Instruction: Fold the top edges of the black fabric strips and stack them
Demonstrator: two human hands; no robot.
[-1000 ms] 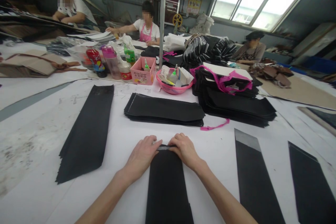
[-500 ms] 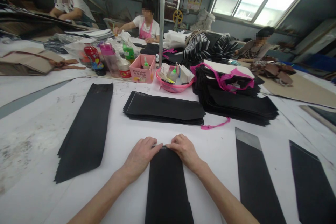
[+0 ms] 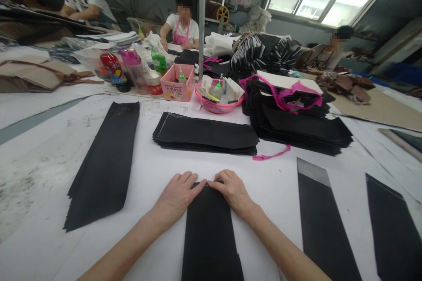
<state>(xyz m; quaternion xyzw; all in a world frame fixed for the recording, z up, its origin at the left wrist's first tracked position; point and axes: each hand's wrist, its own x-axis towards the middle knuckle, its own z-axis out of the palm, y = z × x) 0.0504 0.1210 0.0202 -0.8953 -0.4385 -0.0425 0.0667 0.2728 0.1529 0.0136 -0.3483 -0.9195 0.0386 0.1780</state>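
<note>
A long black strip [image 3: 211, 232] lies lengthwise before me on the white table. At its far edge my left hand [image 3: 176, 193] and my right hand [image 3: 231, 190] almost meet, thumbs and fingers pinching that edge. Both hands have their fingers closed on the strip. Beyond them lies a stack of black pieces [image 3: 206, 134] placed crosswise. To the left is another pile of black strips [image 3: 107, 158]. On the right are a black strip with a grey end [image 3: 323, 219] and a further black strip [image 3: 391, 224].
A pink box [image 3: 178, 83], a pink basket [image 3: 219, 106], bottles [image 3: 115, 70] and tied black stacks [image 3: 300, 127] stand farther back on the table [image 3: 158, 237]. A metal pole [image 3: 202, 22] rises behind them. Three people sit beyond.
The view has shifted slightly. My left thumb has moved a little inward along the strip's far edge, nearer my right hand. The person in the pink apron has drawn an arm in.
</note>
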